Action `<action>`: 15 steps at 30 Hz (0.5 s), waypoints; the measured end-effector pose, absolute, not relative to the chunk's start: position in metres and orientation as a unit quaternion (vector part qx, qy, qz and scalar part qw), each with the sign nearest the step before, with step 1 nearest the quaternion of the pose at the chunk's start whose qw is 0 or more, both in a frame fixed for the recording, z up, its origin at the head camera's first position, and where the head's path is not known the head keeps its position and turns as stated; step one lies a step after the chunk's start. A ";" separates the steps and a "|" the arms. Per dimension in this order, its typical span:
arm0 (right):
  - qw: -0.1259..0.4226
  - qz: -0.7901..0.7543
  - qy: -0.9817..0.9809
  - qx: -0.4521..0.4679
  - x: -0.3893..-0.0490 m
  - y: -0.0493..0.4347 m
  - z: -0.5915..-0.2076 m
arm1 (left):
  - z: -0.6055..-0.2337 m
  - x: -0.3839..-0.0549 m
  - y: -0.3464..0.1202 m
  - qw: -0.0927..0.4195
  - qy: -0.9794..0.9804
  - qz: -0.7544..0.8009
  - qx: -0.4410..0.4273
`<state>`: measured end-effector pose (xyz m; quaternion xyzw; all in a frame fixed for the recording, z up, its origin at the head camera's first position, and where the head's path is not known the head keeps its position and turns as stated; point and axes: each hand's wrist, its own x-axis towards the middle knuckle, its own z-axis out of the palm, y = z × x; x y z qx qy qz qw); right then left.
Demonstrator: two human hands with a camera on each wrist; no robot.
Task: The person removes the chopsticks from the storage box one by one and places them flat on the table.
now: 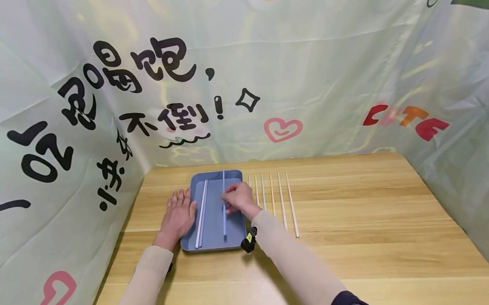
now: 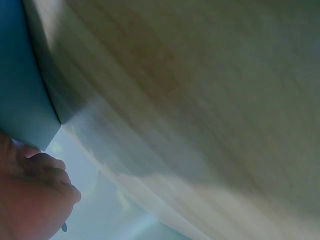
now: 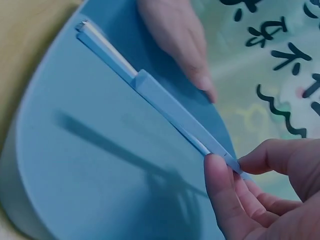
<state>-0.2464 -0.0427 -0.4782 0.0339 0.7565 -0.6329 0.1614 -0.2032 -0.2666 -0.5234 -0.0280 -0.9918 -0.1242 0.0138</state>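
Table: light wooden boards with visible grain, standing against the cloth.
Room: pale green cloth walls with folds; they carry black characters, a pink heart and the word CUTE.
Tray: blue-grey, on the table; two sticks lie side by side in its left part.
Right hand: pinches a blue stick between thumb and fingers, above the tray.
Left hand: rests at the left rim, fingers stretched out.
Row: pale sticks on the table, right of the tray.
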 end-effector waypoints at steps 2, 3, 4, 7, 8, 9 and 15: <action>0.164 -0.649 0.742 0.035 -0.248 -0.036 -0.476 | -0.523 -0.203 -0.266 0.014 -0.992 -0.124 -0.028; 0.166 -0.658 0.733 0.035 -0.248 -0.033 -0.474 | -0.523 -0.203 -0.266 0.014 -0.992 -0.122 -0.028; 0.169 -0.666 0.726 0.036 -0.249 -0.030 -0.473 | -0.523 -0.203 -0.266 0.014 -0.992 -0.121 -0.029; 0.172 -0.683 0.709 0.035 -0.251 -0.021 -0.468 | -0.523 -0.204 -0.267 0.015 -0.992 -0.120 -0.029; 0.172 -0.686 0.706 0.036 -0.251 -0.018 -0.467 | -0.523 -0.204 -0.266 0.014 -0.992 -0.121 -0.029; 0.172 -0.689 0.703 0.037 -0.252 -0.015 -0.466 | -0.523 -0.204 -0.267 0.013 -0.992 -0.121 -0.029; 0.167 -0.690 0.703 0.036 -0.254 0.003 -0.462 | -0.524 -0.204 -0.268 0.011 -0.992 -0.124 -0.028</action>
